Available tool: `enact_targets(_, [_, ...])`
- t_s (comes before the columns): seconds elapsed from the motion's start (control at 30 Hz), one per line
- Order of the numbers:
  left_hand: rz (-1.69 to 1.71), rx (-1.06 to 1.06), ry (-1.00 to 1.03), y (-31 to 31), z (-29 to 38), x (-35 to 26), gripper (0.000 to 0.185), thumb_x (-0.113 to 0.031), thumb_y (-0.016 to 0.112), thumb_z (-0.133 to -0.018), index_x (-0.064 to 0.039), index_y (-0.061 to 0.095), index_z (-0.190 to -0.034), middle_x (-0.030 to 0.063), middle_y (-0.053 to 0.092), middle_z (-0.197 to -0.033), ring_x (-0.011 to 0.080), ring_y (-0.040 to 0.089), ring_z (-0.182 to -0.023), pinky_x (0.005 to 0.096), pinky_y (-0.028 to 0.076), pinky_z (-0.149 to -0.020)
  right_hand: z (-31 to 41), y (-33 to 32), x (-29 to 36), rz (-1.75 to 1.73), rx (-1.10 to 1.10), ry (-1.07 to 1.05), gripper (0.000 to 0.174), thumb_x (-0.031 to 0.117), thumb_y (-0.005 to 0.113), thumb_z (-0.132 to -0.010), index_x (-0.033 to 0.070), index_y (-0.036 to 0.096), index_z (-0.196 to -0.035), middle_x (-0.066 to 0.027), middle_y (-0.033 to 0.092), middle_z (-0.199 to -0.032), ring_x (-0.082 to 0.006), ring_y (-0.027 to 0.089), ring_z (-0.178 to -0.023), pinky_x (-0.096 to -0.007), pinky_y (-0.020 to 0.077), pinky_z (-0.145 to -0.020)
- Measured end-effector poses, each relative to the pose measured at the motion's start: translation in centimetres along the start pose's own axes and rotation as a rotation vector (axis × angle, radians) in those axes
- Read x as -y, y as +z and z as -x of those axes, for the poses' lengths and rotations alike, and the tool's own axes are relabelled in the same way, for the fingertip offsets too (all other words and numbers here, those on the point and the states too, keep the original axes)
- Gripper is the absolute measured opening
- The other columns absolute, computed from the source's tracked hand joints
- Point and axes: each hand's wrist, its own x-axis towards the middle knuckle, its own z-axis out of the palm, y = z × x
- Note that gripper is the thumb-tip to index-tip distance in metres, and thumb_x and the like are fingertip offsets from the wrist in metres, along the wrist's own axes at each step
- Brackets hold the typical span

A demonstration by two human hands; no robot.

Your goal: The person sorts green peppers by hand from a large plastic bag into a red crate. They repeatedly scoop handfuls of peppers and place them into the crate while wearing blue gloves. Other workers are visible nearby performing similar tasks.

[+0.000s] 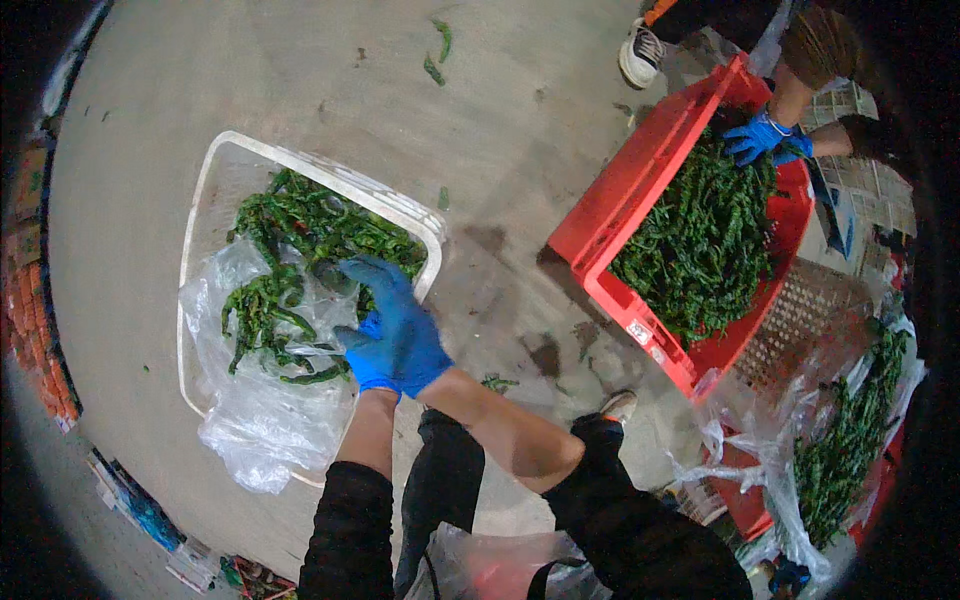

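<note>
My right hand [409,322], in a blue glove, reaches over the near right side of a white plastic crate [196,195]. Its fingers point at long green chili peppers [322,217] in the crate, with a dark blur at the fingertips. My left hand [373,367], gloved in blue too, lies beneath the right one and is mostly hidden by it. Whether either hand grips something cannot be made out. A clear plastic bag [255,435] drapes over the crate's near rim, and a small heap of peppers [262,311] rests on it.
A tilted red plastic crate [622,195] full of green peppers stands at right, where a co-worker's blue-gloved hands [757,139] touch them. More peppers [840,442] lie in plastic film at lower right. Loose peppers [442,41] dot the concrete floor [517,112].
</note>
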Motion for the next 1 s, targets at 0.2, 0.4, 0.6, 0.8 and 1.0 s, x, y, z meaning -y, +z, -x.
enact_targets(0.2, [0.588,0.269,-0.033,-0.7,0.0,0.6,0.044,-0.035,0.065,-0.072,-0.011,0.057,-0.108,0.0098,0.057,-0.105,0.0285,0.056,-0.095,0.0408,0.048,-0.074,0.4,-6.6,-4.5,-0.297,-0.253,0.390,0.039,0.000,0.062,-0.078,0.008,0.052,-0.115,-0.0061,0.054,-0.116,-0.0159,0.050,-0.106,-0.0303,0.0402,-0.091])
enact_targets(0.4, [0.664,0.329,-0.008,-0.6,-0.3,1.0,0.051,-0.036,0.064,-0.070,-0.012,0.054,-0.114,0.0108,0.053,-0.109,0.0304,0.053,-0.099,0.0417,0.047,-0.076,-6.7,-9.5,-7.7,0.121,-0.149,0.388,0.039,0.006,0.063,-0.079,0.008,0.053,-0.117,-0.0073,0.054,-0.116,-0.0168,0.052,-0.101,-0.0294,0.0419,-0.088])
enact_targets(0.6, [0.683,0.399,0.010,-0.8,-0.3,1.2,0.052,-0.033,0.064,-0.070,-0.010,0.052,-0.115,0.0115,0.052,-0.115,0.0308,0.052,-0.102,0.0416,0.047,-0.078,-19.6,-9.6,-14.3,0.685,0.098,0.260,0.055,0.024,0.071,-0.072,0.010,0.050,-0.122,-0.0149,0.047,-0.124,-0.0285,0.049,-0.109,-0.0365,0.0393,-0.094])
enact_targets(0.8, [0.751,0.597,-0.059,-1.6,-0.9,1.6,0.056,-0.026,0.068,-0.064,-0.012,0.052,-0.116,0.0084,0.053,-0.115,0.0286,0.053,-0.101,0.0410,0.048,-0.076,-36.8,-5.9,-20.7,1.075,0.258,0.223,0.083,0.038,0.078,-0.062,0.020,0.039,-0.133,-0.0239,0.023,-0.140,-0.0400,0.030,-0.127,-0.0427,0.0314,-0.103])
enact_targets(1.0, [0.744,0.618,-0.090,-1.6,-0.7,1.3,0.051,-0.031,0.070,-0.059,-0.016,0.059,-0.106,0.0066,0.060,-0.099,0.0281,0.058,-0.084,0.0403,0.048,-0.065,-45.7,-4.4,-30.3,1.159,0.288,0.070,0.061,0.049,0.063,-0.072,0.011,0.049,-0.118,-0.0179,0.051,-0.117,-0.0347,0.050,-0.107,-0.0394,0.0425,-0.087])
